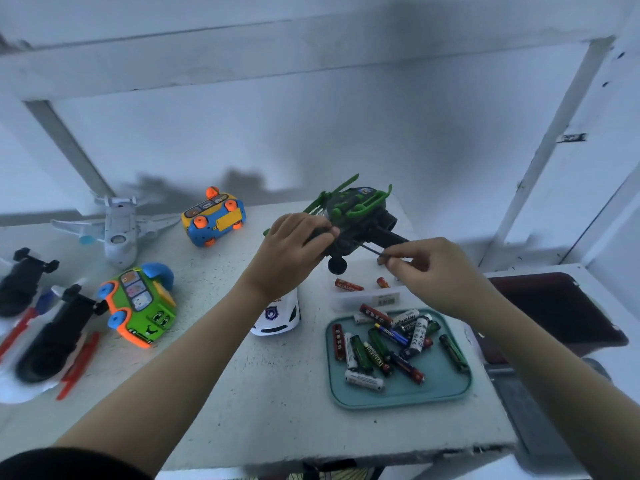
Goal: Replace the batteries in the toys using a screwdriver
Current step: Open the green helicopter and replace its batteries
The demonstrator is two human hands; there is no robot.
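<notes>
Nearest of all, on the pale surface (259, 393) below the right hand (433, 271), sits a teal tray (398, 401) holding a loose heap of batteries (384, 344) in green, red, white and blue wrappers. Under the left wrist a white police car (277, 313) stands partly hidden by the forearm. Well to the left of the left hand (287, 258) a green bus toy (140, 304) with orange trim lies tilted, and farther left still are black toys (52, 334) with red parts, blurred at the frame's edge. Just beneath the right hand a clear box (367, 297) holds a couple of red batteries (348, 285).

Above the surface, the left hand curls its fingers round the body of a black and green helicopter toy (360, 209) and holds it raised, one black wheel hanging down. The right hand pinches the end of a thin dark screwdriver (372, 250) between thumb and fingertips; its shaft slants up and left to the helicopter's underside, between the two hands.

Beyond and left of the hands, a yellow and blue bus toy (213, 218) lies on its side, with a white airplane toy (119, 230) farther left, near the wall.
</notes>
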